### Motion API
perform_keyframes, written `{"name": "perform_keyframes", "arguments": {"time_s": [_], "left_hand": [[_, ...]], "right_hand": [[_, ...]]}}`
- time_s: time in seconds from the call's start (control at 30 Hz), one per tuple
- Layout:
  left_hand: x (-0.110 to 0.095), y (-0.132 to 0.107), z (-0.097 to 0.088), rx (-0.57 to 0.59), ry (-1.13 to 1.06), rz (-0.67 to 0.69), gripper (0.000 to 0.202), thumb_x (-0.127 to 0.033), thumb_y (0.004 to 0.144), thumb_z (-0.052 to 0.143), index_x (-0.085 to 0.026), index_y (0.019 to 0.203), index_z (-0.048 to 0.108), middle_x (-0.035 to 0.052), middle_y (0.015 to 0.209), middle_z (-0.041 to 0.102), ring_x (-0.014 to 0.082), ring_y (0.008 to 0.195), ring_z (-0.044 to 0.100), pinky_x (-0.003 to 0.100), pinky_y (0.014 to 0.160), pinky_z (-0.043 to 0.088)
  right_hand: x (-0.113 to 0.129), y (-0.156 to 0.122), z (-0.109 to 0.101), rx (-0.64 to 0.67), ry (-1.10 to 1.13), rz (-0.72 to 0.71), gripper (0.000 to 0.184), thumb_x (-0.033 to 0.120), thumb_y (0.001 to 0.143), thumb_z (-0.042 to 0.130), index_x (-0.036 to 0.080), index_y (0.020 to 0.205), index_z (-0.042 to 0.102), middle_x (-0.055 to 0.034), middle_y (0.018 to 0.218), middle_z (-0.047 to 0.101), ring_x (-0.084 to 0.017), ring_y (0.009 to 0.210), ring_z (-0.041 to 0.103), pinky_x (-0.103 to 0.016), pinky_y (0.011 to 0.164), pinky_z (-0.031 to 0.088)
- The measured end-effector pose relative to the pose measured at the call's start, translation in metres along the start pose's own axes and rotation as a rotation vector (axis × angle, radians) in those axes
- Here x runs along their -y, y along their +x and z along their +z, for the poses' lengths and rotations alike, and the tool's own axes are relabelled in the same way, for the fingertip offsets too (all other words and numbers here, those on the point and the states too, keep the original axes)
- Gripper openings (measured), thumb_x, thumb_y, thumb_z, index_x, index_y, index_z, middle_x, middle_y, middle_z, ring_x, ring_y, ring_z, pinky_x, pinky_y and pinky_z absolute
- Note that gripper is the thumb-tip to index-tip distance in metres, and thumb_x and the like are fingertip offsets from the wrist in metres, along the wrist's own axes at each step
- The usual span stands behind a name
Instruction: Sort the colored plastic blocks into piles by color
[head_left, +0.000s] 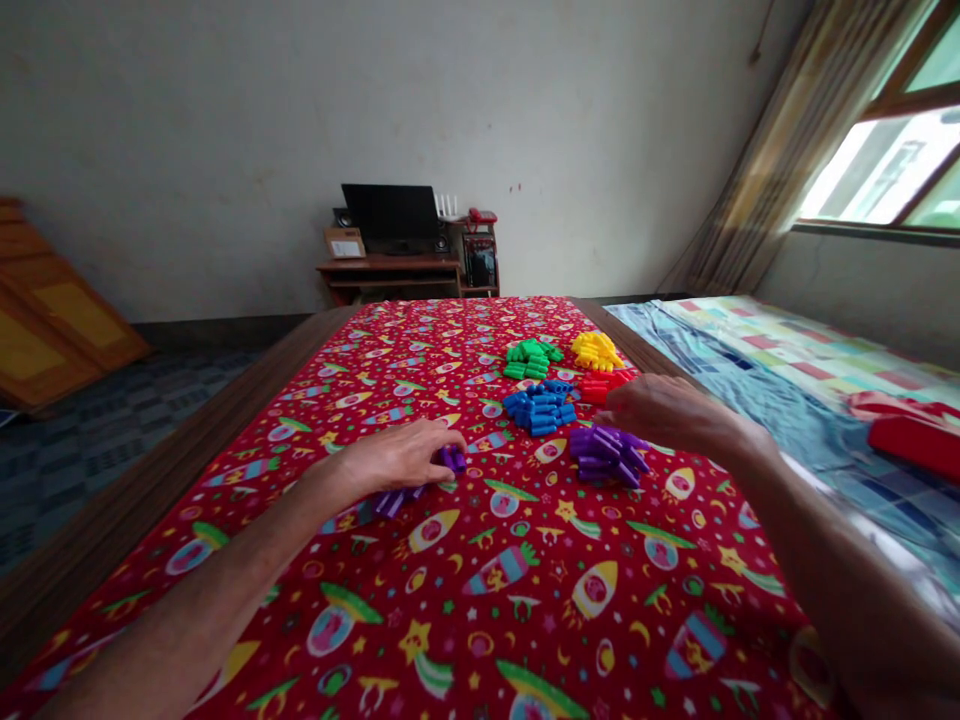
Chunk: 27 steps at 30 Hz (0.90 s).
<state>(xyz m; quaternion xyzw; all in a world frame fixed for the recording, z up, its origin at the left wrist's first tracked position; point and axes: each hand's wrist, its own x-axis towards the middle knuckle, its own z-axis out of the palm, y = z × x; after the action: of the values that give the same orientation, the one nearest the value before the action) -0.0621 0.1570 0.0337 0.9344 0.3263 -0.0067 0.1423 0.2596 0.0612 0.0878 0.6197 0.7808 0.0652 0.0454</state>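
Observation:
Over the left part of the patterned cloth, my left hand [409, 455] has its thumb and fingers closed around small purple plastic pieces [452, 459]. More purple tube-like pieces [397, 500] lie under and just below that hand. On the right, my right hand [656, 410] hovers by the pile of red pieces [598, 387], partly covering it. Its fingers are blurred and bent away, so I cannot see whether they hold anything. Directly below it sits a heap of purple tube-like pieces [607, 456]. A heap of blue pieces [538, 408] lies between the two hands.
Farther back are piles of green pieces [531, 358] and yellow pieces [596, 351]. A red cloth [510, 600] with rockets and stars covers the table, whose brown edge [247, 375] shows. Beyond stand a desk [390, 266] and monitor [391, 215]; a bed [750, 350] is at right.

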Motion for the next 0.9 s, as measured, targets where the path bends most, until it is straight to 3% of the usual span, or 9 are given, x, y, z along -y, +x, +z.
{"name": "perform_keyframes", "arguments": {"time_s": [0.1, 0.23, 0.33, 0.4, 0.47, 0.53, 0.6, 0.73, 0.9], "left_hand": [[-0.013, 0.007, 0.0, -0.079, -0.258, 0.02, 0.035, -0.045, 0.084, 0.061, -0.024, 0.111, 0.065, 0.004, 0.106, 0.07, 0.0225, 0.098, 0.066, 0.03, 0.086, 0.049], [-0.043, 0.017, 0.012, -0.078, -0.769, 0.024, 0.065, -0.057, 0.083, 0.06, -0.02, 0.134, 0.045, 0.0091, 0.108, 0.07, 0.0242, 0.099, 0.067, 0.034, 0.081, 0.052], [-0.057, 0.017, 0.019, -0.035, -0.917, 0.07, 0.075, -0.062, 0.083, 0.057, -0.017, 0.139, 0.037, 0.0116, 0.109, 0.071, 0.0248, 0.102, 0.066, 0.034, 0.084, 0.051], [-0.054, 0.012, 0.014, -0.024, -0.786, 0.074, 0.07, -0.063, 0.086, 0.052, -0.019, 0.139, 0.04, 0.0104, 0.111, 0.07, 0.0245, 0.104, 0.066, 0.034, 0.087, 0.05], [-0.04, 0.002, 0.004, -0.04, -0.466, 0.02, 0.061, -0.061, 0.087, 0.051, -0.023, 0.134, 0.049, 0.0092, 0.119, 0.068, 0.0258, 0.112, 0.062, 0.036, 0.095, 0.046], [-0.021, -0.008, -0.009, -0.051, -0.102, -0.096, 0.056, -0.058, 0.086, 0.054, -0.024, 0.13, 0.055, 0.0098, 0.133, 0.06, 0.0284, 0.122, 0.055, 0.038, 0.104, 0.039], [-0.003, -0.016, -0.018, 0.004, 0.122, -0.228, 0.056, -0.053, 0.086, 0.055, -0.021, 0.132, 0.055, 0.0116, 0.136, 0.057, 0.0288, 0.124, 0.053, 0.037, 0.105, 0.037], [0.007, -0.017, -0.019, 0.178, 0.261, -0.346, 0.062, -0.052, 0.084, 0.056, -0.016, 0.134, 0.053, 0.0154, 0.127, 0.063, 0.0292, 0.116, 0.059, 0.035, 0.098, 0.044], [-0.002, -0.008, -0.008, 0.16, 0.248, -0.332, 0.068, -0.046, 0.079, 0.063, -0.016, 0.138, 0.048, 0.0159, 0.129, 0.061, 0.0285, 0.118, 0.057, 0.033, 0.097, 0.044]], "right_hand": [[0.014, 0.0, 0.002, -0.189, 0.155, -0.081, 0.035, 0.035, 0.097, 0.044, 0.015, 0.086, 0.071, -0.0044, 0.068, 0.065, -0.01, 0.055, 0.053, -0.024, 0.053, 0.035], [0.053, 0.003, 0.021, -0.384, 0.431, -0.44, 0.034, 0.035, 0.097, 0.046, 0.016, 0.122, 0.061, -0.011, 0.106, 0.069, -0.014, 0.086, 0.063, -0.026, 0.071, 0.045], [0.073, 0.007, 0.032, -0.402, 0.491, -0.609, 0.031, 0.032, 0.098, 0.045, 0.015, 0.118, 0.062, -0.0115, 0.105, 0.068, -0.014, 0.087, 0.062, -0.026, 0.072, 0.045], [0.07, 0.009, 0.03, -0.407, 0.471, -0.563, 0.028, 0.03, 0.098, 0.045, 0.014, 0.108, 0.065, -0.0087, 0.09, 0.069, -0.012, 0.075, 0.06, -0.025, 0.067, 0.042], [0.054, 0.009, 0.022, -0.379, 0.418, -0.414, 0.026, 0.029, 0.097, 0.047, 0.014, 0.101, 0.068, -0.0062, 0.081, 0.067, -0.011, 0.067, 0.056, -0.024, 0.062, 0.038], [0.028, 0.009, 0.012, -0.279, 0.354, -0.236, 0.027, 0.03, 0.095, 0.048, 0.014, 0.093, 0.07, -0.0043, 0.073, 0.066, -0.01, 0.061, 0.052, -0.024, 0.059, 0.035], [-0.001, 0.008, 0.005, -0.13, 0.265, -0.086, 0.033, 0.032, 0.095, 0.046, 0.014, 0.084, 0.071, -0.0034, 0.066, 0.063, -0.01, 0.057, 0.05, -0.024, 0.057, 0.032], [-0.035, 0.008, 0.007, 0.105, 0.051, 0.1, 0.034, 0.032, 0.093, 0.047, 0.014, 0.079, 0.072, -0.0063, 0.072, 0.066, -0.012, 0.061, 0.055, -0.024, 0.055, 0.032], [-0.024, 0.01, 0.015, 0.223, -0.017, 0.087, 0.034, 0.035, 0.094, 0.046, 0.015, 0.09, 0.073, -0.0115, 0.088, 0.071, -0.017, 0.073, 0.064, -0.024, 0.056, 0.036]]}}
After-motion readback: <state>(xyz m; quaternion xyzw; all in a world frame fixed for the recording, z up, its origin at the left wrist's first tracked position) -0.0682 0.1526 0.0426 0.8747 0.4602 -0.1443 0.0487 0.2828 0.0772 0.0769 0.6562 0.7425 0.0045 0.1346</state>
